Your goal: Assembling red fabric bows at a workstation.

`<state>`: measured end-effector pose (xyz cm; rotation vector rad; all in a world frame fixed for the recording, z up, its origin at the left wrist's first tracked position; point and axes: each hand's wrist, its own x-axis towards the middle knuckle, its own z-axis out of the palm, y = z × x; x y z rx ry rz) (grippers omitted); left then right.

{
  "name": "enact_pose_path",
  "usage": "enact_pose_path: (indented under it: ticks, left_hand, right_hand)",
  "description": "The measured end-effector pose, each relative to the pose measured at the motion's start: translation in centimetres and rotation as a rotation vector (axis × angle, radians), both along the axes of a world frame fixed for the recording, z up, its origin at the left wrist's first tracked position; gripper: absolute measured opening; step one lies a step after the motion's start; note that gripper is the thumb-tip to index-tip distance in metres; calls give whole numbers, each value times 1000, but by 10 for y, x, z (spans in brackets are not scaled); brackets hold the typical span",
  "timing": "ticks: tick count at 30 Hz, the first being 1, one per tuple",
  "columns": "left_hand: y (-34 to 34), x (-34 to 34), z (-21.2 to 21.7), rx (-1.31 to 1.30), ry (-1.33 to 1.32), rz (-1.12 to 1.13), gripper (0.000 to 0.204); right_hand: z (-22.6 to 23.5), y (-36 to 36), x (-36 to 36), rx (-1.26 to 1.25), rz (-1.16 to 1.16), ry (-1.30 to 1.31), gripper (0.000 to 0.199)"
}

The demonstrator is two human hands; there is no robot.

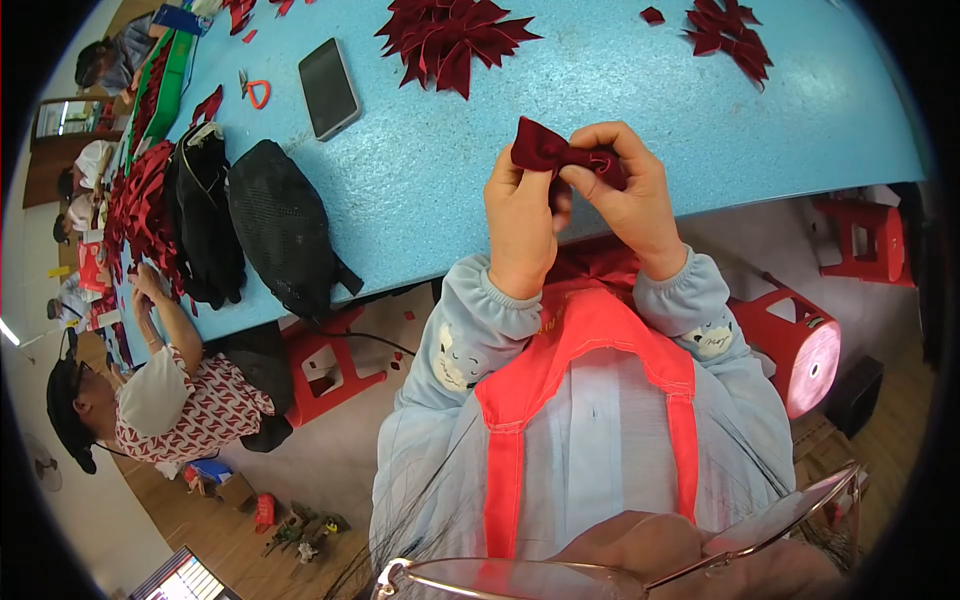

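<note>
1. Glasses sat closest to the lens at 6 o'clock, with a light blue top and red apron straps just above them.
2. Both hands were raised over the near edge of the blue table, a little above the picture's centre toward 12 o'clock.
3. Left hand pinched one end of a dark red fabric bow; right hand closed around its other end, fingers curled over the cloth.
4. That bow looked light, soft and limp, likely velvety and not slippery; judged best held at the gathered middle, where the folds stay together.
5. It showed a deep wine colour, folded into a puffed loop, its right half hidden by fingers.
6. Heaps of similar red pieces lay at 12 o'clock; a phone and black bags lay toward 10 o'clock.
</note>
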<state>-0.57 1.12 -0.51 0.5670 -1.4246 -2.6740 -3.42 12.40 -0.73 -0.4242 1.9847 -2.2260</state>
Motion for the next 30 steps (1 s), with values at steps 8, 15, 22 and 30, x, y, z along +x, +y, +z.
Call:
enact_pose_path:
  ticks: [8,15,22,30]
  left_hand:
    - [3,4,2,47,91,82,14]
    - [-2,2,-2,295,35,36,13]
    - [-9,3,-6,479,-21,-27,14]
    - [-8,-4,0,437,-116,-22,14]
  right_hand:
    - [8,1,0,-133,120,-147,17]
    - [6,0,1,-227,172,-221,16]
    - [2,6,0,-225,273,-289,17]
    - [3,16,-8,-357,120,-231,33]
